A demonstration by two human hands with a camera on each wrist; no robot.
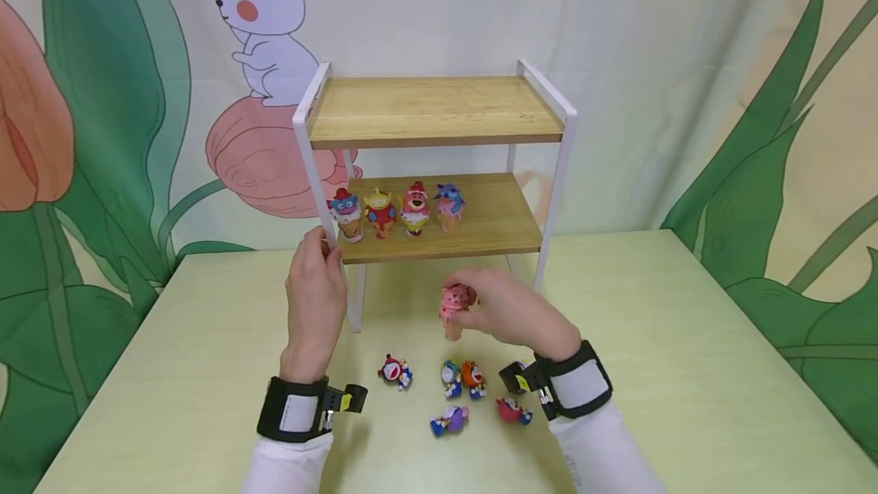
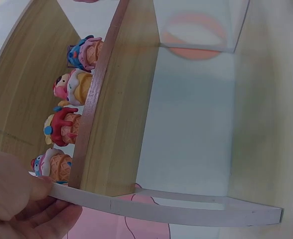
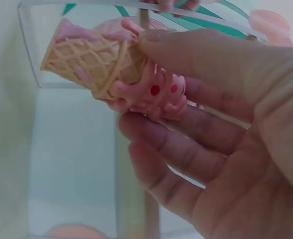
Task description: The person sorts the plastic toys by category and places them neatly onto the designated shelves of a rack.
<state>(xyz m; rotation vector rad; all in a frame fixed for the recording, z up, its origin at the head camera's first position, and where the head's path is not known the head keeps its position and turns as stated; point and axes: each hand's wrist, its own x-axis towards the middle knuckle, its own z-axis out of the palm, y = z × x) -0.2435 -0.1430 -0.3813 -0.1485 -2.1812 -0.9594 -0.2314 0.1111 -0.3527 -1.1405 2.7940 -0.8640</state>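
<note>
My right hand pinches a pink cone-based figurine in front of the lower shelf, above the table. In the right wrist view its waffle cone points away from the palm, the thumb on one side and fingers on the other. My left hand grips the rack's white left post, thumb and fingers on either side of it. On the lower shelf stand a blue figurine with a red hat, a yellow-and-red one, a pink bear and a blue-eared one, lined up from the left.
Several small figurines lie on the table before the rack, among them a red-and-blue one, an orange one, a purple one and a red one. The rack's top shelf overhangs the lower one. A printed curtain hangs behind.
</note>
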